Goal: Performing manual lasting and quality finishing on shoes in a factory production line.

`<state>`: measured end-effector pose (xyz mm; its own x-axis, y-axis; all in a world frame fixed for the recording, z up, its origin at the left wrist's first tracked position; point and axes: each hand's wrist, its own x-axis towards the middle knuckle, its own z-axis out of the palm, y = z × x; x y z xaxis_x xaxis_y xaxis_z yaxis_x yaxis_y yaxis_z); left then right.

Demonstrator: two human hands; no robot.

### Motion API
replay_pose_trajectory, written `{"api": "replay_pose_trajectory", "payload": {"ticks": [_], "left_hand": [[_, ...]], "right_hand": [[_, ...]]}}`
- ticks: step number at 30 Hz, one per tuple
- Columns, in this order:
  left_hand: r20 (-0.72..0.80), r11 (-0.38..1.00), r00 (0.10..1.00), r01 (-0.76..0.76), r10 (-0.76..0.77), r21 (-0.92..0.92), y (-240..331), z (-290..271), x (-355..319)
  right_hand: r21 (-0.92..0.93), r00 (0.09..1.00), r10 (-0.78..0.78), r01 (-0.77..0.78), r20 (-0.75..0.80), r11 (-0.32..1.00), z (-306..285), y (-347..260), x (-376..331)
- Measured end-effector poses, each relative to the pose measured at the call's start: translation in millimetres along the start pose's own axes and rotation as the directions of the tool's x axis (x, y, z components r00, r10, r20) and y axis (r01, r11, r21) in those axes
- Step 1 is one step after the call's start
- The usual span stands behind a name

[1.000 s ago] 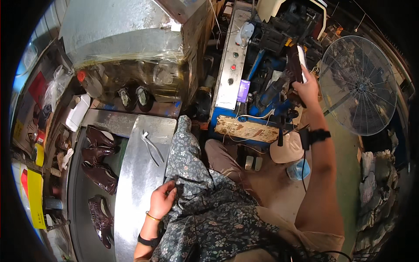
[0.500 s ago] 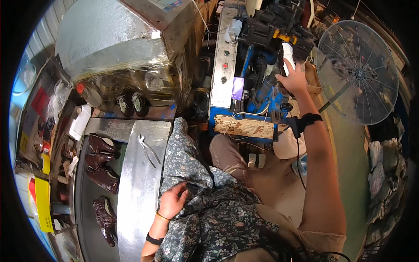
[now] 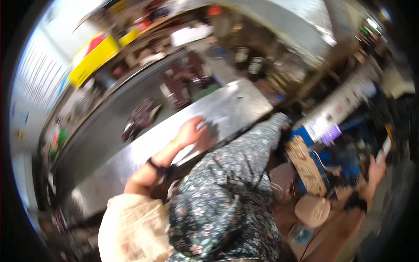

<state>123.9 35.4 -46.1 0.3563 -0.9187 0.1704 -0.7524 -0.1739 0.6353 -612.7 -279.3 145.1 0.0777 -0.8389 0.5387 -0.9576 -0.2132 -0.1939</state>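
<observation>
White-soled shoe is sitting far right, beside the blue machine. Floral apron is covering the lap. Left hand is resting over the metal tabletop, bent fingers lying next to a small grey item; can't tell if they're gripping. Maroon shoes are lying past that on a dark surface. Right hand is sitting at the white-soled shoe; blur is hiding whether its fingers are clamping.

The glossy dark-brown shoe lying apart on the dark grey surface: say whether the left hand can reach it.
Probably yes: the left hand is near, over the shiny metal plate, and nothing visible stands between it and the shoe.
</observation>
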Motion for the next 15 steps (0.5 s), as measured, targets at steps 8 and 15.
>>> {"api": "replay_pose_trajectory", "payload": {"ticks": [8, 15], "left_hand": [[-0.481, 0.712, 0.682, 0.685, -0.551, 0.155, -124, -76, 93], [-0.126, 0.457, 0.443, 0.882, -0.888, -0.115, -238, -113, 209]], "right_hand": [[-0.127, 0.978, 0.160, -0.143, 0.130, 0.981, 64, 53, 98], [-0.140, 0.981, 0.105, -0.082, 0.166, 0.987, 33, 72, 106]]}}
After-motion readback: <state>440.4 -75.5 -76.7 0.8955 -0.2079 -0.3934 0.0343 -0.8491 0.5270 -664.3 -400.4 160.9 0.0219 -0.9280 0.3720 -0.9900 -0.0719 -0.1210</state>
